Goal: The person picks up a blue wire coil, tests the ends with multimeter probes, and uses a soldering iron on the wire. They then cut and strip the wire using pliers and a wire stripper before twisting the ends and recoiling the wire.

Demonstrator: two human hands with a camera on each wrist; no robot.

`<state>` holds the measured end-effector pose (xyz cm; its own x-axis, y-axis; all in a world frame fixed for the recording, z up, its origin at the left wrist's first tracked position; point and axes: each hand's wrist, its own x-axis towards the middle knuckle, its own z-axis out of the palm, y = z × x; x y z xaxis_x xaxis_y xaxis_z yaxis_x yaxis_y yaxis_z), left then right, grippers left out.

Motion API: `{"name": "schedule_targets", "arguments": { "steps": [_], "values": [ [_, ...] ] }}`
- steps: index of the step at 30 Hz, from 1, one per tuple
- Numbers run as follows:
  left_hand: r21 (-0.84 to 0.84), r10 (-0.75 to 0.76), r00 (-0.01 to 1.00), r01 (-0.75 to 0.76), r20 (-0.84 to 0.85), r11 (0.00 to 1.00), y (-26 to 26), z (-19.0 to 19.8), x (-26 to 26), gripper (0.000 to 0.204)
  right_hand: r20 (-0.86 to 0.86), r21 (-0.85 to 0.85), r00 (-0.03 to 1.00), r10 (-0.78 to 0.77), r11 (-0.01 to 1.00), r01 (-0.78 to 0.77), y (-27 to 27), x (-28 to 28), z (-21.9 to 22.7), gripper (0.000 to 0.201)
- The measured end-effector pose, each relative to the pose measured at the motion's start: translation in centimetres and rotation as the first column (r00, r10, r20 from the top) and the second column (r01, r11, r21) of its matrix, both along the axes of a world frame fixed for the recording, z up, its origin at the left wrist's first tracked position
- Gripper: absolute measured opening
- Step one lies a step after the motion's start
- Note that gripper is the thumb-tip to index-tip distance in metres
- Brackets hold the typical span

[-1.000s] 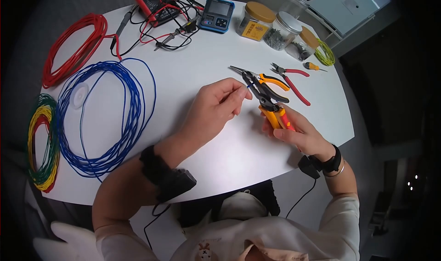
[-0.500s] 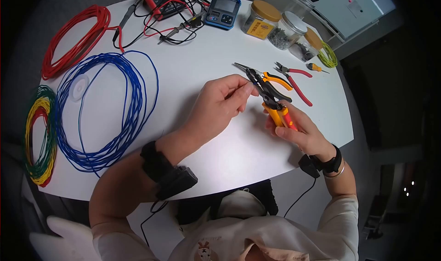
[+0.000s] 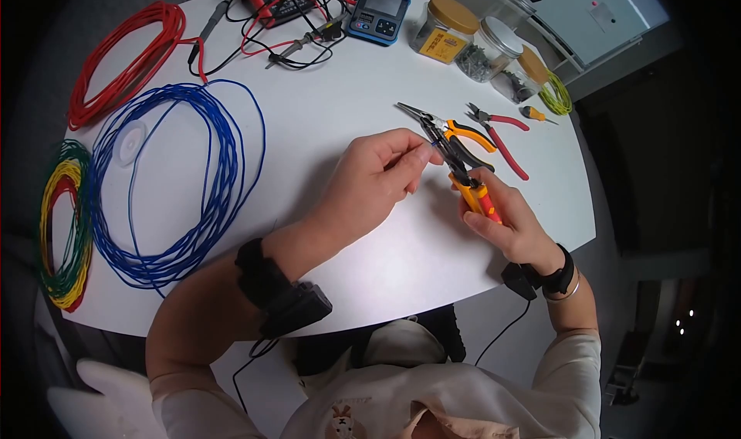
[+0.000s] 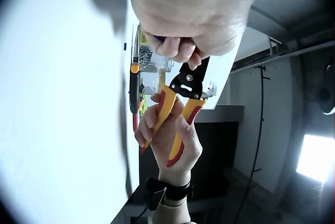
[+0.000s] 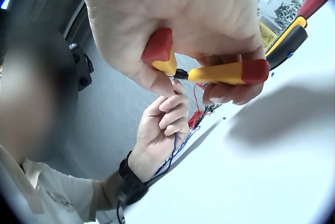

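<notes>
My left hand (image 3: 382, 180) pinches a blue wire (image 5: 176, 141) between thumb and fingers; the wire runs down out of the palm in the right wrist view. My right hand (image 3: 513, 219) grips the yellow and red handles of a wire stripper (image 3: 476, 194). Its black head (image 4: 188, 78) lies right at the left fingertips, and the handles stand apart in the left wrist view. Whether the wire's end is between the blades is hidden by the left fingers (image 4: 180, 49). Behind the tool lie pliers with orange and black handles (image 3: 472, 135).
Coils of blue wire (image 3: 228, 161), red wire (image 3: 86, 91) and mixed-colour wire (image 3: 81, 242) lie on the left. A multimeter (image 3: 266, 6), tangled leads and a blue device (image 3: 378, 13) are at the back. Jars (image 3: 446, 30), red-handled cutters (image 3: 503, 145) and a screwdriver (image 3: 532, 113) stand or lie rightward.
Both hands have shifted slightly right in the head view, together with the wire stripper, whose handles look closer together there than a second ago. The head view itself has also moved a little.
</notes>
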<state>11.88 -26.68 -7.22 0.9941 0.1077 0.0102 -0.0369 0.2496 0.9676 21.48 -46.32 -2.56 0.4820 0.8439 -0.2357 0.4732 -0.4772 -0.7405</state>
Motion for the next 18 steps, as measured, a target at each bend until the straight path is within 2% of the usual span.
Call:
{"name": "schedule_targets", "arguments": {
  "steps": [2,3,5,10,11,14,18],
  "values": [
    [0.004,-0.005,1.0,0.005,0.003,1.0,0.0,-0.1,0.1,0.021,0.149,-0.014,0.988,0.03,1.0,-0.028,0.1,0.0,-0.1,0.037],
    [-0.015,-0.014,1.0,0.014,-0.01,1.0,0.0,-0.1,0.1,0.022,0.276,0.013,0.96,0.042,0.999,-0.048,0.0,0.1,-0.3,0.039],
    [-0.05,-0.034,0.999,0.032,-0.033,0.998,0.1,0.0,0.1,0.022,0.517,0.061,0.854,0.049,0.994,-0.094,0.0,0.4,-0.7,0.042],
    [-0.112,-0.068,0.996,0.062,-0.05,0.992,0.2,0.0,0.1,0.022,0.749,-0.007,0.654,0.105,0.989,-0.151,0.0,1.0,-0.3,0.051],
    [-0.125,-0.078,0.995,0.069,-0.066,0.99,0.2,0.0,0.1,0.022,0.787,-0.009,0.606,0.113,0.985,-0.171,0.1,1.1,-0.2,0.052],
    [-0.149,-0.092,0.995,0.084,-0.042,0.985,0.3,0.0,0.1,0.022,0.734,-0.015,0.667,0.129,0.985,-0.173,-0.3,1.6,-0.7,0.054],
    [-0.16,-0.107,0.993,0.098,-0.046,0.982,0.5,-0.2,0.2,0.022,0.711,0.006,0.692,0.124,0.983,-0.183,-0.2,1.8,-0.9,0.054]
  ]
}}
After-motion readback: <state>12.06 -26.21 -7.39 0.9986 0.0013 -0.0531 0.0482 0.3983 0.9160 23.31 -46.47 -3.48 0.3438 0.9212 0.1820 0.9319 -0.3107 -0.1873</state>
